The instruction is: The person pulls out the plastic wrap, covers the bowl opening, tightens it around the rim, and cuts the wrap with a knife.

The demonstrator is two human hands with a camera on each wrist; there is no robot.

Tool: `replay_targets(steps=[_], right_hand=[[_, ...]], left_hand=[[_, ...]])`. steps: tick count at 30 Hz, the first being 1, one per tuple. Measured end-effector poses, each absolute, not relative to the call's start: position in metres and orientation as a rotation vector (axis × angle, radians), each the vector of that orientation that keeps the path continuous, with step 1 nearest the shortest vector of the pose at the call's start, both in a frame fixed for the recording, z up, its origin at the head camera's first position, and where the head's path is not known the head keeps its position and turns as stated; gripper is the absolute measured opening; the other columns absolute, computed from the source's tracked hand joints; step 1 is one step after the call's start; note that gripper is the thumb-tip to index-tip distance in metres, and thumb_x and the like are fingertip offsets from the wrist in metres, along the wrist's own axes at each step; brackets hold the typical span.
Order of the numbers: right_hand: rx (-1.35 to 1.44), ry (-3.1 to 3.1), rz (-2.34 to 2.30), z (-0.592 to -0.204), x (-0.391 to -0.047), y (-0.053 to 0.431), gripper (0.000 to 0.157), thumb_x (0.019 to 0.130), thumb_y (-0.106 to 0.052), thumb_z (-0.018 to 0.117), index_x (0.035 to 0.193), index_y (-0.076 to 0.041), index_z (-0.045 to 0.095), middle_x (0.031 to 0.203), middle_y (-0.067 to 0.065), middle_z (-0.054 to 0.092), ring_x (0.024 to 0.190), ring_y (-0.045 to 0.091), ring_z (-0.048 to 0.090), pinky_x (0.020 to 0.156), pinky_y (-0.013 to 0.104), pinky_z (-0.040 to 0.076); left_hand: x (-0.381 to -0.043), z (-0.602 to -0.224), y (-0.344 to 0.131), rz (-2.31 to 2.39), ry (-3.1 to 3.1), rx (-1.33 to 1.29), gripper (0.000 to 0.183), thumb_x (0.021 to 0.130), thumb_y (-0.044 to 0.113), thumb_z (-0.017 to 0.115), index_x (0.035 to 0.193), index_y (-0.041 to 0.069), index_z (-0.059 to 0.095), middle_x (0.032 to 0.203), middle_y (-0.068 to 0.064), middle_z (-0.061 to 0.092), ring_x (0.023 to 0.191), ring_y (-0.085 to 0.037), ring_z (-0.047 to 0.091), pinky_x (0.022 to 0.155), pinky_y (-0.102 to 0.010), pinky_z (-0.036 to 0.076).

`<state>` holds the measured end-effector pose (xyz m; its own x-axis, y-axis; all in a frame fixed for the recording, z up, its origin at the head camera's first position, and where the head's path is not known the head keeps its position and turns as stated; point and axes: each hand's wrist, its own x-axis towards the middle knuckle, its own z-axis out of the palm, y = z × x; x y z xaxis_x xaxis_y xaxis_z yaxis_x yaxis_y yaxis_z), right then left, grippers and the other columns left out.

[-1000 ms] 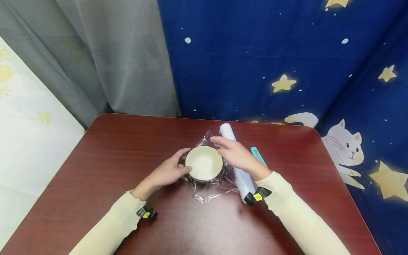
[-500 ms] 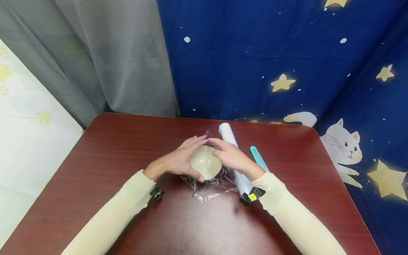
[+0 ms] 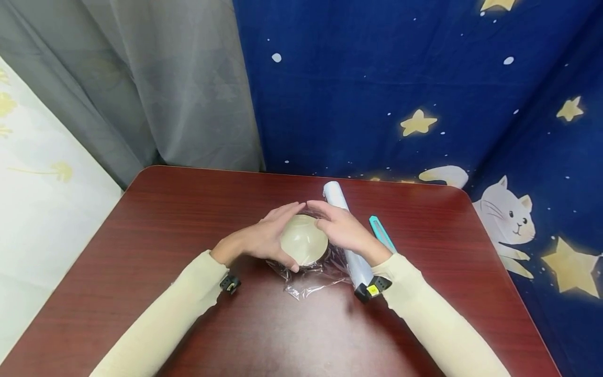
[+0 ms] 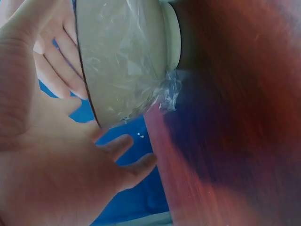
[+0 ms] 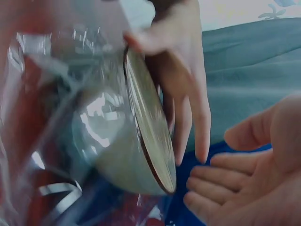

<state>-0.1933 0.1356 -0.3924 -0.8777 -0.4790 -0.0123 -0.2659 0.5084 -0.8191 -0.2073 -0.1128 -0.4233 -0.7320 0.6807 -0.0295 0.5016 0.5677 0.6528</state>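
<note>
A cream bowl [image 3: 303,241] with a thin brown rim stands on the table, clear plastic wrap [image 3: 303,288] stretched over its mouth. Crinkled film clings to the bowl's side [image 4: 122,52] in the left wrist view. My left hand [image 3: 264,238] arches over the left rim, thumb at the near edge and fingers spread toward the far edge. From the right, my right hand [image 3: 344,228] reaches across with relaxed fingers, its fingertips close to those of the left at the far rim. Loose film [image 5: 51,99] hangs out beside the bowl in the right wrist view.
Right of the bowl lies a white roll of plastic wrap [image 3: 336,193], partly under the right forearm. Beyond it is a turquoise utility knife [image 3: 382,233]. The dark red table [image 3: 188,193] ends at grey and blue curtains [image 3: 377,104].
My left hand has moved from the bowl's left side up and over its rim, fingers toward the far edge. The right hand has shifted only slightly. The bowl has stayed in place.
</note>
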Motion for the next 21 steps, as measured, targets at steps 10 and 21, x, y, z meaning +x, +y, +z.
replay_targets(steps=[10, 21], right_hand=[[-0.91, 2.506, -0.986, -0.424, -0.231, 0.134, 0.063, 0.104, -0.016, 0.048, 0.167, -0.009, 0.049, 0.168, 0.009, 0.051, 0.154, 0.025, 0.048, 0.125, 0.051, 0.038], [-0.72, 2.397, -1.117, -0.418, -0.233, 0.127, 0.066, 0.098, -0.021, 0.053, 0.162, -0.006, 0.053, 0.165, 0.011, 0.053, 0.151, 0.026, 0.048, 0.121, 0.046, 0.041]], left_hand=[[-0.19, -0.43, -0.117, 1.045, 2.6, 0.876, 0.152, 0.066, 0.048, 0.107, 0.176, 0.003, 0.011, 0.182, -0.018, 0.015, 0.166, -0.038, 0.017, 0.129, -0.06, 0.027], [-0.191, -0.432, -0.118, 1.016, 2.674, 0.741, 0.155, 0.061, 0.052, 0.108, 0.177, 0.009, 0.014, 0.18, -0.016, 0.022, 0.164, -0.035, 0.024, 0.128, -0.058, 0.03]])
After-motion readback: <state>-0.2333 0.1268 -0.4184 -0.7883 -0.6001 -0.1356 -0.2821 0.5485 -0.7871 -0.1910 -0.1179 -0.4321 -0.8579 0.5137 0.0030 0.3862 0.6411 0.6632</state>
